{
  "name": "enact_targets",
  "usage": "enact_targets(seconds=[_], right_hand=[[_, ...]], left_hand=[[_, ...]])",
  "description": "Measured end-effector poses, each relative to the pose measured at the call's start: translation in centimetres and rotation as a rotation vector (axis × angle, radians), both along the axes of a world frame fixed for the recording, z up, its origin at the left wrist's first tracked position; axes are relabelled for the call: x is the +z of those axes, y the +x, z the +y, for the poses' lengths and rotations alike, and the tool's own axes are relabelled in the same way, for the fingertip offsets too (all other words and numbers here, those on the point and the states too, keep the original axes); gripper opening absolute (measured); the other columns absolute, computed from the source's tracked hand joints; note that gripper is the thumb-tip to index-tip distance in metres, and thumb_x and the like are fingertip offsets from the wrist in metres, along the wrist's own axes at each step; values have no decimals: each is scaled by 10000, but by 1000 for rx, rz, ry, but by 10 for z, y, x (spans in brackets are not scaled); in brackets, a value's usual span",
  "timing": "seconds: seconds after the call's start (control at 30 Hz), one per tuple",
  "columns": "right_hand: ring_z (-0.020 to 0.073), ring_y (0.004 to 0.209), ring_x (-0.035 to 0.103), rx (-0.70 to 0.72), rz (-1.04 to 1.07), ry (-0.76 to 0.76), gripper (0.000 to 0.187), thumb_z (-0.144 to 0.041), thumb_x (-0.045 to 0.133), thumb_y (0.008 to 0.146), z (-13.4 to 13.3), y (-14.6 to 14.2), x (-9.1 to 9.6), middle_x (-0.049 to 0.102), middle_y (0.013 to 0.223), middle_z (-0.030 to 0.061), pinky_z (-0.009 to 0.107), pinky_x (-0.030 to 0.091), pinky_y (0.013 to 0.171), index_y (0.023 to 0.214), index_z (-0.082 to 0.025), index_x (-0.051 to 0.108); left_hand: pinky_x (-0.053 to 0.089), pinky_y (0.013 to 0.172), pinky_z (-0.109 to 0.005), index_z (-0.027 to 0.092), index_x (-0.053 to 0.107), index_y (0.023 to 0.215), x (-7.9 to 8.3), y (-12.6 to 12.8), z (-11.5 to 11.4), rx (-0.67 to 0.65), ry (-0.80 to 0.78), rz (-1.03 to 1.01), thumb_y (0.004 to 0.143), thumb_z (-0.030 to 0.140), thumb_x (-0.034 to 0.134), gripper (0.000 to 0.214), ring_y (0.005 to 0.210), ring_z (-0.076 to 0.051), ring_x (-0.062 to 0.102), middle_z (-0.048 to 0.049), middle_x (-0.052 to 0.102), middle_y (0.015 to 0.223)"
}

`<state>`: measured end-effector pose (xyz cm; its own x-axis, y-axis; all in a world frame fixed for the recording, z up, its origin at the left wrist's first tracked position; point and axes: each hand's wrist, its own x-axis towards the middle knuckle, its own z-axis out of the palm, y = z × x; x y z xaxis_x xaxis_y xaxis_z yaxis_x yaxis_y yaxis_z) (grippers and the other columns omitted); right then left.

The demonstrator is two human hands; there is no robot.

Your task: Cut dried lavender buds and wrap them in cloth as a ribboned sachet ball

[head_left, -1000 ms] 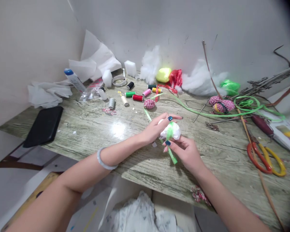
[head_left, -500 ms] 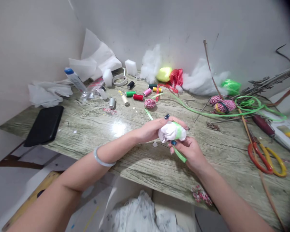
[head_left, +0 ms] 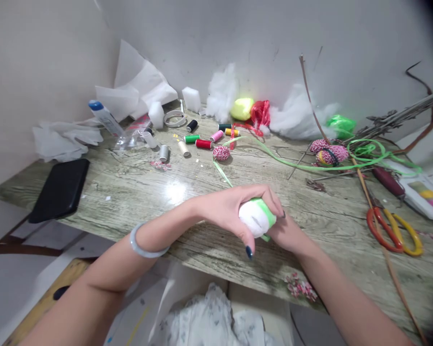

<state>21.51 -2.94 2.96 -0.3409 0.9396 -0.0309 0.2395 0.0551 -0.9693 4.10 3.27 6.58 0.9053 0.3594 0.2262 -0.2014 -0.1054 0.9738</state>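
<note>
A round white wad point(head_left: 251, 218) with a band of green ribbon point(head_left: 266, 211) around it is held just above the front part of the table. My left hand point(head_left: 234, 206) curves over its top and left side, with the thumb pointing down along the front. Beneath and to the right, my right hand point(head_left: 283, 233) supports the wad; most of its fingers are hidden behind the wad and the left hand. A short green end shows under the wad. Behind the left hand, a light green strip point(head_left: 222, 173) runs back toward a red-and-white string ball point(head_left: 221, 153).
Several thread spools point(head_left: 204, 144) lie mid-table. White stuffing point(head_left: 292, 115) sits along the wall. Scissors point(head_left: 386, 230), dry twigs point(head_left: 393, 120) and a coil of green ribbon point(head_left: 368, 149) are at the right. A black phone point(head_left: 59, 190) rests at the left edge.
The wad has turned, showing a smoother white face. My left hand has moved over its top with the thumb now in front; my right hand has shifted behind and below it.
</note>
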Motion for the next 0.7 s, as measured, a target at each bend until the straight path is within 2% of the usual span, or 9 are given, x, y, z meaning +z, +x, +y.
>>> enact_targets(seconds=[0.13,0.2,0.33,0.43,0.53,0.63,0.7], right_hand=[[221,800,621,6,-38,-59,171,-311,666,715,1,0,7,687,838,27,320,515,720,867,-238,693],[216,790,623,6,-55,-64,181,-286,652,729,0,2,5,691,823,21,313,509,711,894,-223,695],[208,756,619,36,-37,-30,193,-285,650,746,0,6,2,696,798,22,303,499,688,901,-182,699],[212,758,625,66,-13,-7,165,-289,644,761,0,7,6,699,786,23,313,503,708,875,-189,711],[212,736,628,92,13,-44,152,-303,662,749,0,3,8,694,733,25,317,506,717,815,-179,720],[201,738,625,32,63,-107,175,-296,704,706,-1,0,7,700,759,22,300,505,711,827,-170,717],[194,742,623,0,104,-127,212,-306,724,691,-2,-1,5,702,780,22,287,504,697,854,-172,716]], left_hand=[[449,957,-421,195,592,913,7,-4,0,-7,25,21,673,243,773,304,1133,-260,578,-112,627,1154],[461,937,-400,191,578,908,8,-5,-1,3,59,22,742,219,701,209,1115,-245,590,-114,641,1123],[477,888,-359,192,608,977,7,-4,-2,89,138,28,782,256,651,210,1002,-221,619,-108,654,1056],[457,913,-357,199,656,1025,4,-2,-1,122,208,36,814,289,619,232,990,-217,602,-109,649,1056],[462,891,-355,189,679,948,0,0,0,128,176,27,758,319,696,231,933,-208,598,-100,646,984],[487,827,-336,180,640,862,-3,1,0,113,59,-23,582,320,836,369,894,-200,604,-79,637,946],[496,833,-341,176,603,838,-3,1,-1,90,-7,-47,556,298,849,394,932,-207,612,-78,638,970]])
